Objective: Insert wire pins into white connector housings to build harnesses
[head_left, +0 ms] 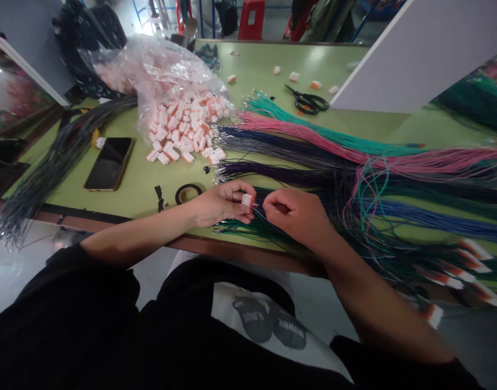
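Observation:
Between the thumb and fingers of my left hand (228, 205) is a small white and orange connector housing (247, 200). Just to its right, my right hand (291, 211) is closed in a pinch on a thin wire (256, 206), whose end is at the connector's side; I cannot tell how far in it sits. Bundles of wires lie behind and under my hands: a green one (232, 226), a dark purple one (265, 172), a pink one (297, 132) and a teal one (289, 112). Beyond my left hand is a heap of loose connector housings (183, 127).
A clear plastic bag (163, 67) spills the heap. A phone (109, 164), a roll of black tape (188, 193) and black scissors (307, 102) lie on the green table (146, 181). Finished-looking wired connectors (471, 265) hang over the right edge. A white panel (414, 59) stands back right.

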Demonstrator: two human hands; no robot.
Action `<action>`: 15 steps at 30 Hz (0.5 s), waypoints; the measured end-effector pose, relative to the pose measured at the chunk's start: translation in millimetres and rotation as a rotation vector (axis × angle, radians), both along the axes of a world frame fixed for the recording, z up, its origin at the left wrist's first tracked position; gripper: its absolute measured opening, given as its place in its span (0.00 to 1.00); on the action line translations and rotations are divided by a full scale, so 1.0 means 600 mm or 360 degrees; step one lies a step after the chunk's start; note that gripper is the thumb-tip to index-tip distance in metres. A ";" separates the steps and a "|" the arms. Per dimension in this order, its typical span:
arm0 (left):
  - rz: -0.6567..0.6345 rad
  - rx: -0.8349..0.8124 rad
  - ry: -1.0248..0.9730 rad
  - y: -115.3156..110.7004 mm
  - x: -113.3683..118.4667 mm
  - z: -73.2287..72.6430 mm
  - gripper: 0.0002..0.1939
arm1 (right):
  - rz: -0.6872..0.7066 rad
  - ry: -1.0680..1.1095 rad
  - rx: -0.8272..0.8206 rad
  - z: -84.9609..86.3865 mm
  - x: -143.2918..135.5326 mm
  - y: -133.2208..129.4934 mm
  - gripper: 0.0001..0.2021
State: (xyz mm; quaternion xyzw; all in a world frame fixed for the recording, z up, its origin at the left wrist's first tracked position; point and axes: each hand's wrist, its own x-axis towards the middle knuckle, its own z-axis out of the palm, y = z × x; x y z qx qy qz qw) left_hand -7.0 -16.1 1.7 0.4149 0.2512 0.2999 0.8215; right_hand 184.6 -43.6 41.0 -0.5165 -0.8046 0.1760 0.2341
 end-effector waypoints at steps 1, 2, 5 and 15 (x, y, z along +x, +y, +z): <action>0.0004 -0.0005 0.0006 0.000 0.000 0.000 0.17 | -0.0006 0.0006 0.0004 -0.001 -0.001 0.000 0.08; 0.0008 -0.0011 0.0013 -0.001 0.001 -0.001 0.17 | -0.0012 0.0011 0.0004 -0.002 -0.002 0.000 0.08; 0.0043 -0.0022 0.0038 -0.003 0.003 0.000 0.17 | 0.0001 0.0028 -0.0025 -0.005 -0.004 0.000 0.08; 0.0090 -0.0014 0.0154 -0.003 0.004 -0.010 0.17 | 0.0031 -0.0067 -0.0023 -0.024 -0.018 0.000 0.09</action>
